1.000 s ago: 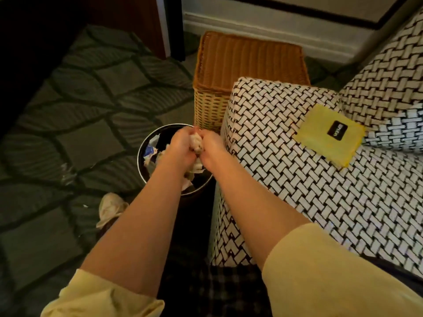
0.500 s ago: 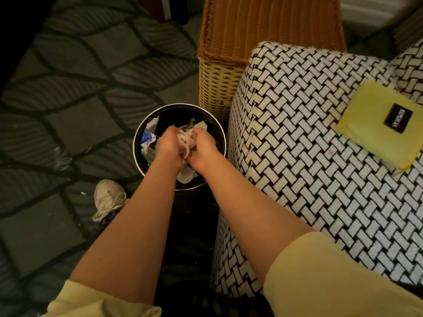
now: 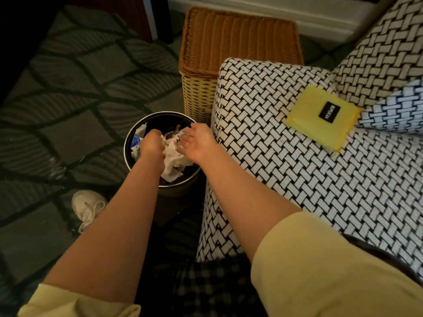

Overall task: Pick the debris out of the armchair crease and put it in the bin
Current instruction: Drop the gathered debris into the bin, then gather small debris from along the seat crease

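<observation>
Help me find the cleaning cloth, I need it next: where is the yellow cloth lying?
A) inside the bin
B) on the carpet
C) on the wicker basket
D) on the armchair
D: the yellow cloth lies flat on the black-and-white woven fabric of the armchair, well apart from the bin and the wicker basket.

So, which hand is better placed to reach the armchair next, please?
Probably the right hand: open and beside the black-and-white woven armchair; the left hand is curled into crumpled white paper in the round black bin.
</observation>
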